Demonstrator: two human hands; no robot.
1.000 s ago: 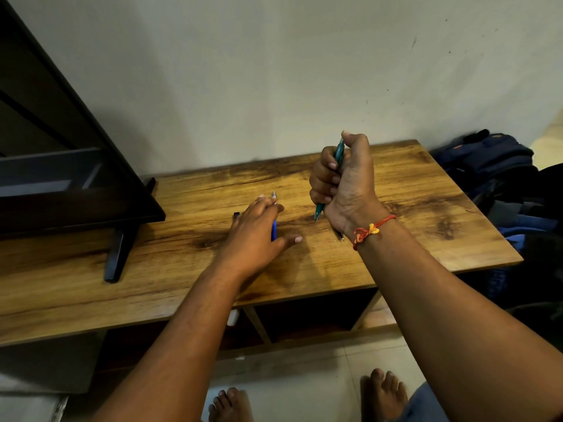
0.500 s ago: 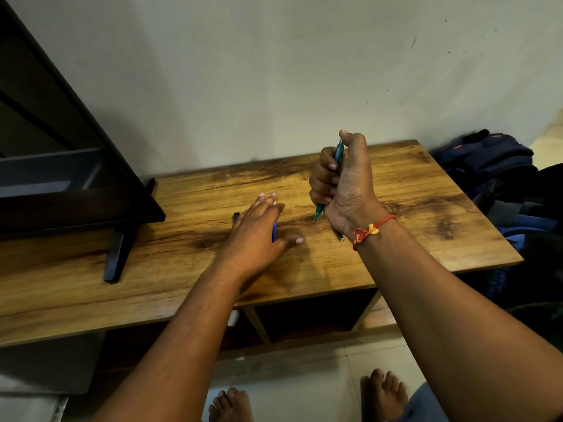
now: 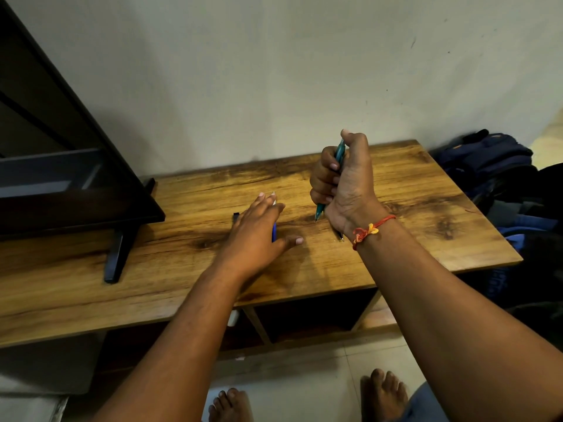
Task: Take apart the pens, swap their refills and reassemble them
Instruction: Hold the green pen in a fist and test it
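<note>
The right grip (image 3: 344,184) is a tight fist wrapped around the green pen (image 3: 340,153), with the thumb pressed on the top end. The green pen stands almost straight up, with its point down, close over the bench (image 3: 426,208). The left grip (image 3: 259,226) lies flat, with straight fingers and the thumb spread out to the side. It holds nothing but rests on top of the blue pen (image 3: 274,233). The blue pen lies on the wood, and its long way runs from the person toward the wall (image 3: 274,71). Only a bit of blue shows between the thumb and fingers. So the blue pen is right under the left grip, and the green pen is off to its right, near but not touching. I think the left grip should pick up the blue pen, because it is the closer one. A small black piece (image 3: 236,217) sits just left of the left grip. A thin dark stick (image 3: 341,236) lies by the right wrist, and I cannot tell what it is. The bench is brown wood against a pale wall. A black stand (image 3: 115,257) is on the left and bags (image 3: 487,153) are on the right.
</note>
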